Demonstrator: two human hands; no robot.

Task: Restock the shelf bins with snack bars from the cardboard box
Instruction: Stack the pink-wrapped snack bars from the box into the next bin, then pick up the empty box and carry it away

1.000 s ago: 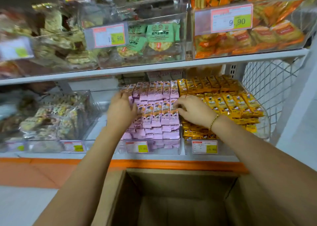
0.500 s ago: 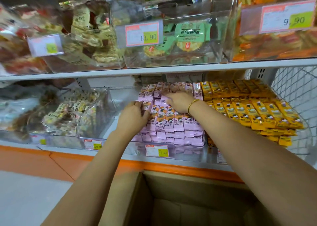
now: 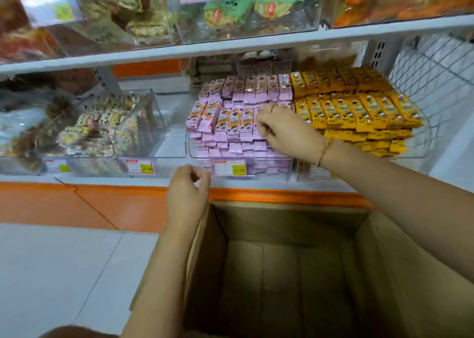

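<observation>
**Pink snack bars** (image 3: 230,122): in clear bin (image 3: 256,176), lower shelf (image 3: 102,181), centre. Flat stacks rise above the bin's front wall. Two rows lie on top, bars side by side L to R, long axis front-to-back, labels up. Bin looks full (est.).

**Yellow bars** (image 3: 359,112): next bin to the R, butting against the pink stock. Also heaped.

**Cardboard box** (image 3: 379,273): just below the shelf front, between person and shelf, top open. Visible bottom is bare card, no bars seen. Nearest part is cut off by the frame edge, so leftovers can't be ruled out.

**R hand** (image 3: 287,132): over R end of the front pink row, knuckles up, fingers curled down onto the wrappers. Pinching a bar or only nudging it: can't tell. Bracelet (image 3: 323,151) at the wrist.

**L hand** (image 3: 188,196): clear of the bins, just above the box's far-L corner. Fingers loosely curled, nothing held.

**Key relation:** the box lies below both hands and toward the person. L hand is much the nearer, almost at the box rim; R hand is up at the stock. Any reach into the box would likely fall to L, going down and slightly R. R hand sits well for squaring the row, pushing along the bars' long axis toward the back.

**Status (est.):** pink bin near done, at the tidying stage.
</observation>
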